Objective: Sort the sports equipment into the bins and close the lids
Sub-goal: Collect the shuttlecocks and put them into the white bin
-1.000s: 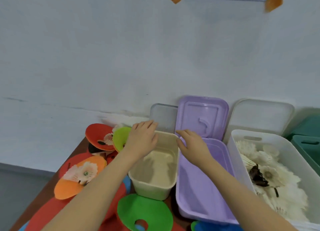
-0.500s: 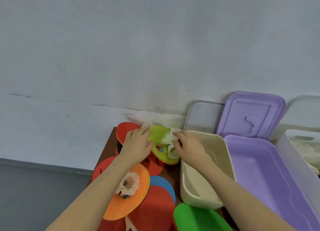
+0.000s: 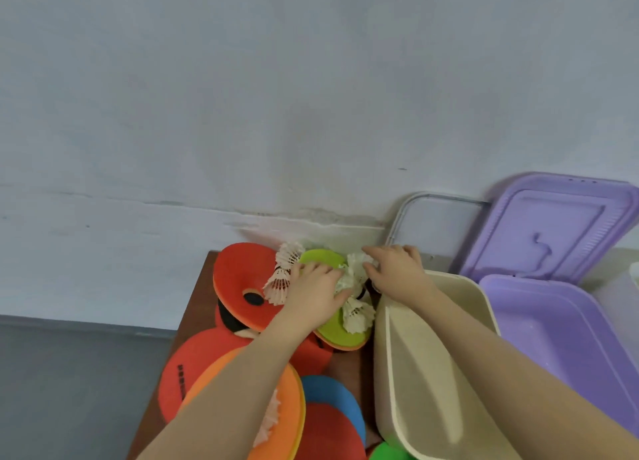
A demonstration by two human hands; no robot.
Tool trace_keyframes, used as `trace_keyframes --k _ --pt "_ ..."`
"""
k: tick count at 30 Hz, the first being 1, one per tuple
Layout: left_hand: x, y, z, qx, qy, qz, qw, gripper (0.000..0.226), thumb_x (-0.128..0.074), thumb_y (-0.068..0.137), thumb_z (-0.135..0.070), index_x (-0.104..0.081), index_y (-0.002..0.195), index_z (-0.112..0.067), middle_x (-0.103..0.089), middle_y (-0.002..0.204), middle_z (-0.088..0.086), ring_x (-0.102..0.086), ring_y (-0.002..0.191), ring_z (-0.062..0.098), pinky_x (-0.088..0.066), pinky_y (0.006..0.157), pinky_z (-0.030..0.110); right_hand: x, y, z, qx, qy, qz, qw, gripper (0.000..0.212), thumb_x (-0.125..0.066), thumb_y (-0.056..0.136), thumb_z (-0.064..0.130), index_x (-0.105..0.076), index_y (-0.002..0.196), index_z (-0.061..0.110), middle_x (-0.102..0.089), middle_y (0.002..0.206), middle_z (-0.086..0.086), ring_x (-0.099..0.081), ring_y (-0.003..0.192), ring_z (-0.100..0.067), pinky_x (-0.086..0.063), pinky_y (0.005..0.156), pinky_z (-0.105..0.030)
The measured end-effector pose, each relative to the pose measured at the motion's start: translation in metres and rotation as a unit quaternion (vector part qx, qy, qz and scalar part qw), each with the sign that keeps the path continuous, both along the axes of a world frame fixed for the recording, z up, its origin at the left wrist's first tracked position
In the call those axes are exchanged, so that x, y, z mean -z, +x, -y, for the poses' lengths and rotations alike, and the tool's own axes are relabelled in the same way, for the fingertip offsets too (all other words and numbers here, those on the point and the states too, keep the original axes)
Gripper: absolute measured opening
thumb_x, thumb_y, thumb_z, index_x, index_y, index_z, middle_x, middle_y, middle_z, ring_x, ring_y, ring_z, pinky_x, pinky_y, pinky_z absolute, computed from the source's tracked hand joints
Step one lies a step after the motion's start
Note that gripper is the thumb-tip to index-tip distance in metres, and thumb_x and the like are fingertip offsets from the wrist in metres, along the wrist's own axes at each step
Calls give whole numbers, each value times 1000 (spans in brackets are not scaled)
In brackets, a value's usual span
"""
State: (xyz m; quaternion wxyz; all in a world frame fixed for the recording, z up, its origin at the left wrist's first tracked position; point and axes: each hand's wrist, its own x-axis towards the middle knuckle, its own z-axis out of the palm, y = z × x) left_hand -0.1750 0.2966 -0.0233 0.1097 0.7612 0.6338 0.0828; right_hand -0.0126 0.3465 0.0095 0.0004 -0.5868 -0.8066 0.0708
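Observation:
Several white feather shuttlecocks lie on a green foam disc at the back of the table. My left hand lies over the disc, fingers curled, closing on a shuttlecock between thumb and forefinger. Two more shuttlecocks rest by its fingertips on a red disc. My right hand pinches a shuttlecock at the disc's far edge. Another shuttlecock lies loose between the hands. An open cream bin stands empty right beside them.
An open purple bin stands right of the cream one, its lid and a clear lid leaning on the wall. Orange, blue and red discs pile up at front left; a shuttlecock lies on the orange one.
Both hands left the cream bin's rim and moved left to the green disc. They now close on the shuttlecocks there. The view swung left, dropping the white bin out of sight.

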Motion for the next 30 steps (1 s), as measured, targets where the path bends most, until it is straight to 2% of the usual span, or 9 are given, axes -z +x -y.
trace_keyframes --k 4,8,12,14,17,20,22,26,30 --pt "17 13 -11 -18 -30 34 999 39 -45 91 -48 -55 125 -30 -58 123 -6 -42 119 20 -19 93 36 14 1 -3 -6 -36 38 999 36 -39 93 34 -52 126 25 -65 110 -2 -53 111 -23 -22 96 -37" --pt "25 12 -10 -72 42 88 993 22 -50 92 -37 -68 104 -30 -64 104 -10 -50 106 15 -18 88 30 18 3 -1 16 -30 -14 999 31 -47 87 27 -57 115 21 -65 105 1 -53 106 -20 -18 78 -33" --pt "23 -3 -5 -107 117 148 976 13 -60 88 -26 -73 91 -26 -67 91 -10 -56 97 14 -16 81 26 17 -5 0 26 -37 7 999 29 -52 85 25 -62 112 32 -66 105 6 -51 107 -18 -15 74 -34" --pt "21 -12 -2 -119 125 159 972 11 -62 87 -23 -73 87 -25 -69 90 -10 -58 95 15 -16 80 26 16 -11 2 36 -29 15 999 26 -52 86 23 -65 105 34 -67 102 7 -49 106 -19 -13 73 -34" --pt "24 -19 2 -127 121 163 971 10 -64 86 -21 -73 85 -25 -69 88 -10 -60 91 14 -16 78 25 14 -18 7 31 -10 40 999 18 -53 87 31 -70 93 32 -66 92 7 -45 104 -19 -11 71 -35" --pt "23 -22 3 -131 151 177 964 7 -70 80 -17 -72 80 -24 -69 82 -10 -63 81 16 -17 75 23 12 -22 10 20 7 49 999 30 -51 84 50 -70 81 26 -62 80 7 -41 98 -18 -10 70 -35" --pt "23 -26 3 -135 193 180 955 5 -70 79 -18 -72 80 -23 -69 79 -9 -63 75 16 -18 74 22 11 -26 11 -2 2 57 998 31 -49 86 52 -68 86 26 -61 87 6 -44 102 -19 -16 76 -37" --pt "16 -37 2 -140 255 183 939 14 -59 82 -26 -72 82 -21 -67 78 -10 -61 74 14 -22 77 22 9 -37 22 -28 -3 19 999 36 -46 91 44 -56 122 29 -58 117 3 -47 114 -22 -25 93 -39" --pt "12 -49 5 -141 282 195 929 14 -58 83 -26 -72 84 -21 -66 82 -9 -57 82 14 -23 78 22 15 -49 38 -45 -25 27 998 44 -44 92 46 -50 129 23 -55 125 -2 -47 118 -26 -31 97 -36"
